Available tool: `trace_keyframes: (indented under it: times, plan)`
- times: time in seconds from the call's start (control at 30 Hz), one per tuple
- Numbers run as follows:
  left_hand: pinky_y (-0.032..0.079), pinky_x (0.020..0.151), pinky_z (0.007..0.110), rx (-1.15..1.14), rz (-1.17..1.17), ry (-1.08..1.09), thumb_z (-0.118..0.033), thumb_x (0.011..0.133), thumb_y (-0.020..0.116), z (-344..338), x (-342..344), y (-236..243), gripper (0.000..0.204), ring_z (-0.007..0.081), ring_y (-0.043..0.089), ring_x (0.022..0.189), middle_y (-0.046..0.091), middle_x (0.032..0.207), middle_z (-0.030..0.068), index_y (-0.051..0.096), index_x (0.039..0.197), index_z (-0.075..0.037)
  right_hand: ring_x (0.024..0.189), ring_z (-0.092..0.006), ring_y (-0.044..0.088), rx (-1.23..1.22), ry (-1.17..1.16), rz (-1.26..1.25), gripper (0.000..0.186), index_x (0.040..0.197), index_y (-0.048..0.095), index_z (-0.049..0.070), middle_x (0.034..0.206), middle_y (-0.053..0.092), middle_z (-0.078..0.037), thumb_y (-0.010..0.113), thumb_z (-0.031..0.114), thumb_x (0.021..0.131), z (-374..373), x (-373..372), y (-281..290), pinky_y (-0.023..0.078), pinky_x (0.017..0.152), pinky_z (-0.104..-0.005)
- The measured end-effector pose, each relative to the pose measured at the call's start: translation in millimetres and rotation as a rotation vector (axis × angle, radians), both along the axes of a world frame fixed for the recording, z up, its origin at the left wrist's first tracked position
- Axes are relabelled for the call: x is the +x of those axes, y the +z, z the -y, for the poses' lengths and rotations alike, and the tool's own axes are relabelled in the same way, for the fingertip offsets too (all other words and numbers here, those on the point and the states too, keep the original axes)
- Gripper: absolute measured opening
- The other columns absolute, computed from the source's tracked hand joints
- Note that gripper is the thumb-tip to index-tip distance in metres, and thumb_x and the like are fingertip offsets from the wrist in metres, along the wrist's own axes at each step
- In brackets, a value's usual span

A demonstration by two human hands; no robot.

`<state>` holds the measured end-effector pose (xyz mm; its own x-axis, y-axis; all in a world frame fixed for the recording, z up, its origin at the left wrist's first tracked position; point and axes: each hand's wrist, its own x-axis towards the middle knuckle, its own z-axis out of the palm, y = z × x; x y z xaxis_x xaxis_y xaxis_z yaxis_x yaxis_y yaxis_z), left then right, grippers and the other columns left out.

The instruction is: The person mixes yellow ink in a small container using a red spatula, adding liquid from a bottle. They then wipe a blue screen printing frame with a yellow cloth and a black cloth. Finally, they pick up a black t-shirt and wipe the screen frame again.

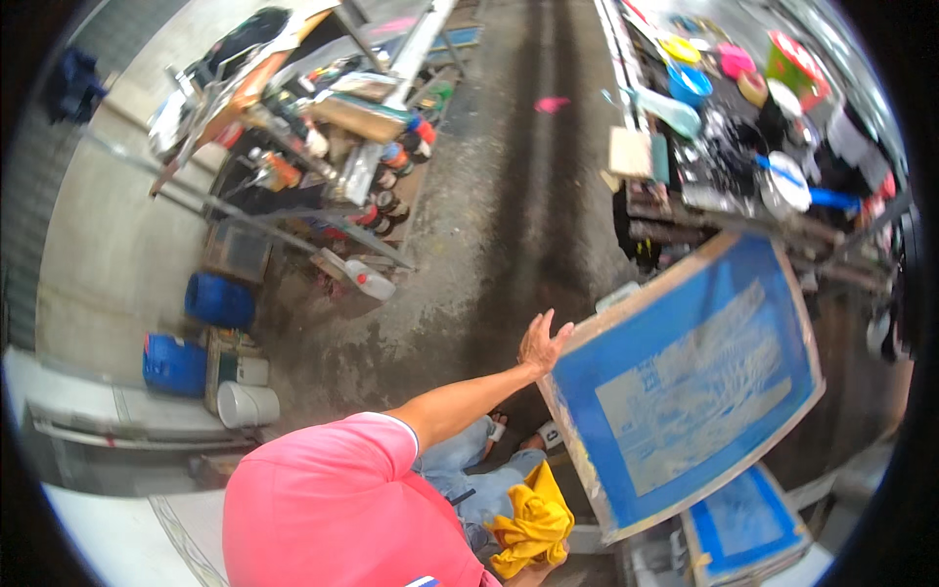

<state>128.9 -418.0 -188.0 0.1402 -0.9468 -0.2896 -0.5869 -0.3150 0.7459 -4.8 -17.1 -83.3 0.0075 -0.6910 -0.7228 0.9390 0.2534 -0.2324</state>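
Note:
My left hand (541,344) is at the upper left corner of a large screen printing frame (575,338) and grips its edge, with some fingers showing past the wood. The frame stands tilted, its blue mesh (626,362) facing up and bearing a pale grey printed area. Low in the view, my right hand (556,560) is closed around a bunched yellow cloth (536,514), close to my jeans. The cloth and the picture's lower edge hide most of the right fingers. A smaller blue screen frame (748,523) lies below the large one.
On the right stands a cluttered bench with a blue tub (690,86), a white bowl (785,184) and a plastic bottle (670,112). A rack (367,112) loaded with bottles and cans is at the left. Blue drums (176,364) and a white bucket (247,404) stand near the wall.

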Motion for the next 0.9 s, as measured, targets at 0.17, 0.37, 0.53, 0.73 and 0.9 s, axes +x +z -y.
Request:
trace_keyframes:
  times: [0.17, 0.37, 0.53, 0.73, 0.9]
  plan:
    - [0.03, 0.117, 0.043, -0.042, -0.197, -0.022, -0.056, 0.098, 0.053, -46, 56, 42, 0.07, 0.0369, 0.04, 0.143, 0.049, 0.148, 0.0242, 0.054, 0.14, 0.0, 0.126, -0.0368, 0.058, -0.141, 0.237, -0.076, 0.067, 0.146, 0.047, 0.002, 0.141, 0.056, -0.019, 0.054, 0.042, 0.093, 71, -19, 10, 0.046, 0.107, -0.0501]
    - [0.036, 0.11, 0.048, 0.604, -0.829, -0.005, -0.067, 0.098, 0.045, -98, 142, 126, 0.079, 0.0279, 0.049, 0.136, 0.054, 0.145, 0.0128, 0.052, 0.143, -0.002, 0.122, -0.032, 0.061, -0.095, 0.381, -0.072, 0.056, 0.137, 0.055, 0.004, 0.135, 0.062, -0.012, 0.052, 0.044, 0.098, 210, 29, 47, 0.048, 0.104, -0.0476]
    - [0.047, 0.1, 0.058, 0.63, -1.123, -0.1, -0.076, 0.09, 0.051, -88, 188, 148, 0.084, 0.0303, 0.042, 0.139, 0.047, 0.149, 0.0059, 0.037, 0.155, -0.023, 0.122, -0.0282, 0.061, -0.189, 0.5, -0.176, 0.049, 0.139, 0.052, 0.004, 0.135, 0.061, -0.013, 0.047, 0.038, 0.104, 311, 124, 67, 0.048, 0.104, -0.0459]
    - [0.05, 0.103, 0.04, 0.225, -1.153, -0.084, -0.034, 0.086, 0.08, -14, 265, 162, 0.08, 0.0196, 0.058, 0.123, 0.057, 0.136, 0.0041, 0.036, 0.15, -0.013, 0.113, -0.015, 0.054, -0.329, 0.735, -0.742, 0.054, 0.139, 0.046, 0.009, 0.127, 0.056, -0.005, 0.041, 0.052, 0.107, 388, 233, 67, 0.044, 0.097, -0.0342]
    - [0.049, 0.105, 0.041, 0.371, -1.397, -0.045, -0.016, 0.085, 0.068, 52, 340, 186, 0.061, 0.0231, 0.061, 0.121, 0.063, 0.129, 0.0074, 0.049, 0.142, -0.007, 0.127, -0.0224, 0.053, -0.363, 0.886, -0.624, 0.062, 0.147, 0.045, 0.008, 0.139, 0.055, -0.009, 0.041, 0.054, 0.106, 438, 259, 111, 0.043, 0.105, -0.0416]
